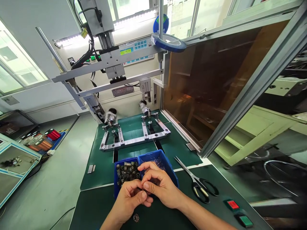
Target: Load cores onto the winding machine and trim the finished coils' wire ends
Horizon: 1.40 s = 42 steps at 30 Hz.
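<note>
Aluminium fixture (134,137) on a green bench mat (178,150), beside a tinted door panel (211,83)

Steel scissors (199,180) with black handles lie near a red push button (233,204) and a green push button (244,220). A roll of blue tape (169,42) sits on the frame above, in front of a keypad panel (136,48). A spool of red wire (53,134) lies off to the left.

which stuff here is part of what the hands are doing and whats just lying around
Part of the work: left hand, right hand, blue plastic bin of small dark metal parts.
Probably just lying about: scissors, roll of blue tape, loose toothed metal disc.
</note>
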Motion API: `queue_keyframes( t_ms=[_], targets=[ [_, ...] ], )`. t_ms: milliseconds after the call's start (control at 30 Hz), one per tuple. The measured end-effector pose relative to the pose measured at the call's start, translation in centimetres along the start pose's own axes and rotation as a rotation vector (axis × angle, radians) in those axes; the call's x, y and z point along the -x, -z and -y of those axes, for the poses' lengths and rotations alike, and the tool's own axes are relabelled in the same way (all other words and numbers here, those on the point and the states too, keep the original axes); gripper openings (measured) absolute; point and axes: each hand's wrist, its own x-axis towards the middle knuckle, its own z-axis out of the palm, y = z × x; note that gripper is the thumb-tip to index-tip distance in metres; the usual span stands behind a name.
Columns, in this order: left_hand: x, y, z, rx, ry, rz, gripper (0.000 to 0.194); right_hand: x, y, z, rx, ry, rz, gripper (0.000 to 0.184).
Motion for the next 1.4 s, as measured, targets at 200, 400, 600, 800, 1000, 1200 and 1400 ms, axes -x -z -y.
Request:
queue_keyframes(
  t_ms=[200,400,600,800,1000,1200,1400],
  targets=[
    [0.0,0.4,0.7,-0.071,-0.031,-0.038,0.029,0.0,0.0,0.0,0.009,-0.003,-0.008,0.020],
    [0.0,0.0,0.3,-0.170,-0.073,-0.041,0.029,0.2,-0.1,0.1,0.027,-0.014,-0.011,0.018],
    [0.0,-0.3,0.1,-0.175,-0.085,-0.071,0.032,0.1,-0.3,0.4,0.099,0.005,-0.035,0.011],
    [-0.2,-0.3,0.3,-0.117,-0.061,-0.049,0.031,0.1,-0.4,0.3,0.127,0.040,-0.058,0.009],
    [0.1,0.2,0.3,-0.357,-0.153,-0.065,0.031,0.3,-0.6,0.3,0.151,0.113,-0.089,0.010],
    [0.0,0.3,0.1,-0.622,-0.318,-0.092,0.030,0.1,-0.9,1.0,0.280,0.211,-0.155,0.004],
    [0.0,0.3,0.5,-0.273,-0.198,-0.127,0.031,2.5,3.2,2.9,0.531,0.282,-0.461,0.010]
  ],
)
